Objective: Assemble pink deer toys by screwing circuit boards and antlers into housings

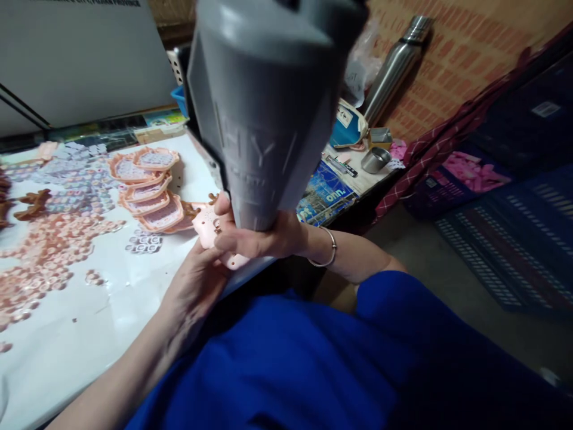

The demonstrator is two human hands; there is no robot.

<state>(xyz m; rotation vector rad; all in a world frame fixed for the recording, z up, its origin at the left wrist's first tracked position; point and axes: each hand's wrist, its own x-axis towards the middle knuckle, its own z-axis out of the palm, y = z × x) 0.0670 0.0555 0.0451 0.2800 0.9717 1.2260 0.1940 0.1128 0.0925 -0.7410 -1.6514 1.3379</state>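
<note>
My right hand [257, 236] grips the narrow base of a large grey plastic bottle [264, 101], raised close to the camera and tilted. A thin bangle circles that wrist. My left hand [197, 280] is curled around a small pink plastic piece with holes [206, 230], held at the white table's near edge right beside the right hand. The bottle hides much of the table behind it.
The white table [89, 322] carries a stack of pink oval trays [150, 191], several small pink and grey parts [49, 251] and brown pieces [33, 203]. At the right stand a steel flask [396, 65], a metal cup [375, 160], magazines [324, 194] and dark blue crates [505, 239].
</note>
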